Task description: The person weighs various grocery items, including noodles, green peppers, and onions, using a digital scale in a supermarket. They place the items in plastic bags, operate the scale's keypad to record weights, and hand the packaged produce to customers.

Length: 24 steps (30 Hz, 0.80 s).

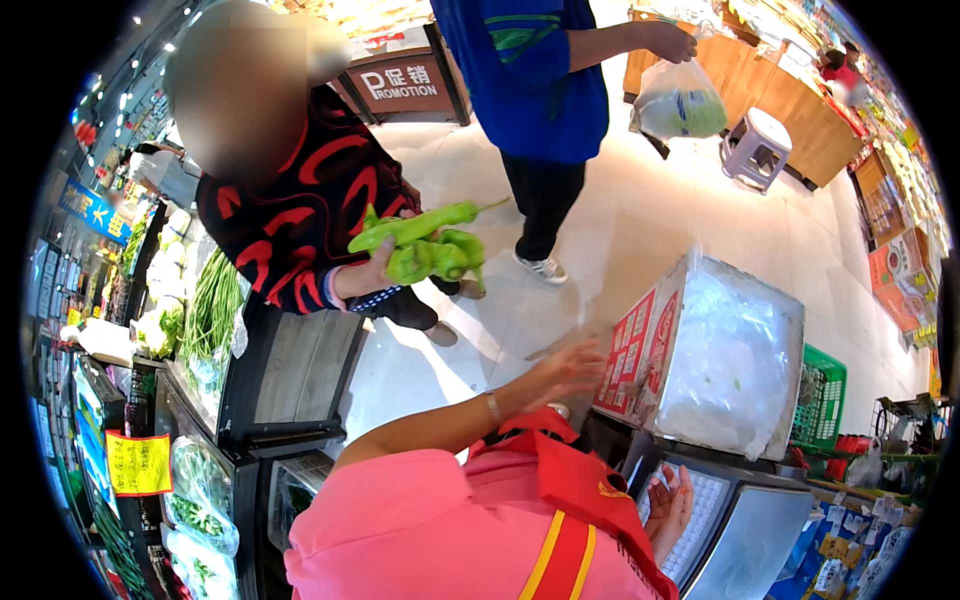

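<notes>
My left hand (566, 372) is stretched out over the floor, fingers extended and slightly blurred, holding nothing. It is nearest to a box (637, 367) with red printed labels on its side and clear plastic bags (731, 352) on top. My right hand (670, 504) hovers palm up and empty above the keypad (694, 487) of a weighing scale, its fingers loosely curled and apart. In front of me on the left, another person's hand (367, 277) holds several long green peppers (427, 244), out of reach of both my hands.
A second person in a blue top (536, 82) carries a plastic bag of greens (681, 105). Vegetable shelves (214, 322) line the left. A green plastic crate (821, 397) stands behind the box. Farther off are a stool (757, 146) and a wooden counter (772, 94).
</notes>
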Available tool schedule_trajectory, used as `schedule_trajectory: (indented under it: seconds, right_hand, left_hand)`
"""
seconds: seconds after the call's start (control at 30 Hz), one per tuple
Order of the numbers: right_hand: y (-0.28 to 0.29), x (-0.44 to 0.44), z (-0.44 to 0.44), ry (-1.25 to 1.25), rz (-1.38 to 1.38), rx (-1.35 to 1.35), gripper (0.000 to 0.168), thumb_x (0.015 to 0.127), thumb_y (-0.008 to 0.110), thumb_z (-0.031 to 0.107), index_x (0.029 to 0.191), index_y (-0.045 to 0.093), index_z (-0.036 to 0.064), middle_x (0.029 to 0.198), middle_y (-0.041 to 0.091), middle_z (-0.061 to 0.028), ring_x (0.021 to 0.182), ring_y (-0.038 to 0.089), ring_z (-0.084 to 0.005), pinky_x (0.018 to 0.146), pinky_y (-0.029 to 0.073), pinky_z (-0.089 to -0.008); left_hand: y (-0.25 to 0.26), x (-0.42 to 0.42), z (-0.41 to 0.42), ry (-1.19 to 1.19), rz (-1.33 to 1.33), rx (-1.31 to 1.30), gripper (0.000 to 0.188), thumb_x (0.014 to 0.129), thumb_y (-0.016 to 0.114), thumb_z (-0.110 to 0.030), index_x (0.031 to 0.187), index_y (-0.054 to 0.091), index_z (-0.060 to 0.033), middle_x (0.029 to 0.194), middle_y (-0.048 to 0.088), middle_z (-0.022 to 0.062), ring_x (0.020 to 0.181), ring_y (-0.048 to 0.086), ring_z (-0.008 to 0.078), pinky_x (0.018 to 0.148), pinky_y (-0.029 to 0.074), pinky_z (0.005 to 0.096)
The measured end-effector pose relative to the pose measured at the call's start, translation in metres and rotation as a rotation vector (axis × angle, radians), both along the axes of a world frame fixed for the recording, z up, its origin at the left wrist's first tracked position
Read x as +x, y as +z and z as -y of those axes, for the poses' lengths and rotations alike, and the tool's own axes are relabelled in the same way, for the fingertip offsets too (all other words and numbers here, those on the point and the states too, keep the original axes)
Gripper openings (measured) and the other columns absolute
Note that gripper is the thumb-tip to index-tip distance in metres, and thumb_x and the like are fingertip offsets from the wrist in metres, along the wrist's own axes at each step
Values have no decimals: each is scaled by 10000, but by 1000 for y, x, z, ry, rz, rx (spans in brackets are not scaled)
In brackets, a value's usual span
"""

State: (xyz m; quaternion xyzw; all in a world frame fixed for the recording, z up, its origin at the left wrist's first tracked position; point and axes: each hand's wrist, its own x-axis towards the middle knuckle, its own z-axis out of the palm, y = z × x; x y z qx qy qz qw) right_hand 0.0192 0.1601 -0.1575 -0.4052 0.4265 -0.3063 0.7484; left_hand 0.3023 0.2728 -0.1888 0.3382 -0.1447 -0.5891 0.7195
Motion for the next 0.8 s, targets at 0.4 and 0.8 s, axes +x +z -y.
schedule_trajectory:
  seconds: [0.4, 0.8]
  right_hand:
    - [36, 92, 37, 406, -7, -302, 397, 902, 448, 242, 1235, 415, 28, 1153, 513, -126, 1007, 518, -185, 861, 404, -307]
    - [104, 252, 73, 709, -64, -1047, 404, 851, 500, 167, 1226, 428, 33, 1225, 465, -111, 1174, 400, -209, 989, 280, -309]
  left_hand:
    - [47, 49, -53, 573, -170, -413, 936, 666, 390, -726, 1350, 183, -121, 1383, 240, 55, 1295, 184, 208, 1045, 153, 417]
    - [50, 57, 16, 522, -466, -529, 630, 855, 410, -491, 1335, 260, -111, 1349, 334, 13, 1250, 284, 189, 1032, 175, 405]
